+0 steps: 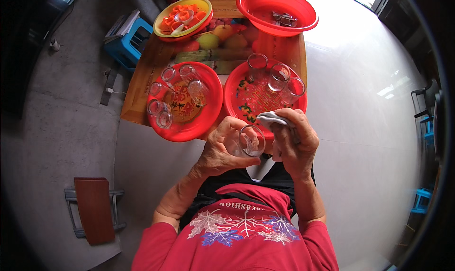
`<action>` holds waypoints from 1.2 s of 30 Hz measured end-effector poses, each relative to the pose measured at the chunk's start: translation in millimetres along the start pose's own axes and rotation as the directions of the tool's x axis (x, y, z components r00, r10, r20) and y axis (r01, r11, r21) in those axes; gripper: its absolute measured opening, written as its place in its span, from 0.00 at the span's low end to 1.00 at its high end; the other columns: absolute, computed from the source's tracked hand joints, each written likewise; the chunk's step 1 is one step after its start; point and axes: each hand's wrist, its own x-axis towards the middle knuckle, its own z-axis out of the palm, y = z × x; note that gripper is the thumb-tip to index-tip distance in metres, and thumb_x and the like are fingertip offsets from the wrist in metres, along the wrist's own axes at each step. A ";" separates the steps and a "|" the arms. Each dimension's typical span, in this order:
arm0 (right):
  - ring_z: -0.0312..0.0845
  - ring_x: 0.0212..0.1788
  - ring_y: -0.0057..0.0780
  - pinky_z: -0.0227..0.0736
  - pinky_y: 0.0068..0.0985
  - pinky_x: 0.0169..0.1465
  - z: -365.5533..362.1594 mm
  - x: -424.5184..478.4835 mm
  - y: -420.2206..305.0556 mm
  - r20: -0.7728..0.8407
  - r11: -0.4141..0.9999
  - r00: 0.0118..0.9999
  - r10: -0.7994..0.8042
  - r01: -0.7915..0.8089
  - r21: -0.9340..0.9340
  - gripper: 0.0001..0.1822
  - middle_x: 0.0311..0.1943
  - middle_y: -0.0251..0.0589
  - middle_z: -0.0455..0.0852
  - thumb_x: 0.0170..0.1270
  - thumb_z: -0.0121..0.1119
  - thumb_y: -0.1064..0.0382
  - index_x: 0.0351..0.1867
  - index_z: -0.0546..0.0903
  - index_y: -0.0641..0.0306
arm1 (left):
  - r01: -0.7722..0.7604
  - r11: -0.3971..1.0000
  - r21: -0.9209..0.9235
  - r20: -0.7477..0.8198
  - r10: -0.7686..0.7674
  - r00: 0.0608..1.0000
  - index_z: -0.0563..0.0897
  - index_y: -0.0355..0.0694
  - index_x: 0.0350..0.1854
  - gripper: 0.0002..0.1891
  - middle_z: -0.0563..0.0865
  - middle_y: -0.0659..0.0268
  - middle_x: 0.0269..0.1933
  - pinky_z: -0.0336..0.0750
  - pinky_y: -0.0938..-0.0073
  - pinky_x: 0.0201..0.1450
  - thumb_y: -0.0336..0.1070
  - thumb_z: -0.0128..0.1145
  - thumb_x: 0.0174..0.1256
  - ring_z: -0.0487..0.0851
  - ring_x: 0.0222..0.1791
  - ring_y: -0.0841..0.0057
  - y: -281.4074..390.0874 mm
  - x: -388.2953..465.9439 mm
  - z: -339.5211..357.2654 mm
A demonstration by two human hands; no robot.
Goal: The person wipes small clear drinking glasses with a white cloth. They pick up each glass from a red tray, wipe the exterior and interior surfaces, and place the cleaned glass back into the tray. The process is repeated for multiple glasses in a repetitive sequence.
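Note:
My left hand (pixel 220 152) holds a clear drinking glass (pixel 252 141), its round rim turned up towards the camera. Just to the right, my right hand (pixel 296 139) grips a folded white cloth (pixel 273 118), apart from the glass's rim. Beyond my hands, a red plastic tray (pixel 231 89) on the right has three upright glasses (pixel 279 77) along its far and right side. The red plastic tray (pixel 192 134) on the left carries several glasses (pixel 197 91), some tilted or lying over.
At the wooden table's (pixel 137 100) far edge stand a yellow bowl (pixel 158 16) of orange pieces with a small white cup and a red basin (pixel 249 2) with shallow liquid and a dark item. A blue stool (pixel 122 52) stands left; a brown-topped folding stool (pixel 94 210) is lower left.

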 end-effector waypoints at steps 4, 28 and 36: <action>0.82 0.32 0.39 0.75 0.29 0.39 10.2 -4.5 -9.2 0.121 0.974 0.992 -0.045 0.071 -0.215 0.12 0.33 0.47 0.81 0.56 0.58 0.78 0.43 0.80 0.68 | -0.124 0.948 0.292 -0.175 0.181 0.968 0.73 0.40 0.49 0.31 0.83 0.64 0.43 0.80 0.72 0.45 0.32 0.79 0.43 0.84 0.42 0.76 -10.1 -0.1 5.9; 0.75 0.33 0.33 0.73 0.30 0.32 -9.4 -1.5 -13.9 0.443 0.864 0.839 -0.315 0.447 -0.233 0.18 0.32 0.37 0.76 0.49 0.67 0.73 0.45 0.83 0.59 | -0.082 0.936 0.342 -0.132 0.134 0.982 0.73 0.41 0.47 0.31 0.83 0.66 0.41 0.80 0.74 0.43 0.30 0.80 0.41 0.84 0.41 0.77 -0.1 -3.3 3.8; 0.81 0.32 0.29 0.77 0.24 0.33 -7.6 -13.8 7.6 0.133 0.984 0.988 -0.081 0.100 -0.144 0.18 0.36 0.44 0.80 0.54 0.63 0.80 0.48 0.82 0.67 | 0.069 0.978 0.197 -0.142 -0.041 0.989 0.68 0.41 0.52 0.35 0.80 0.68 0.45 0.79 0.77 0.50 0.25 0.78 0.43 0.81 0.46 0.82 9.5 1.5 9.1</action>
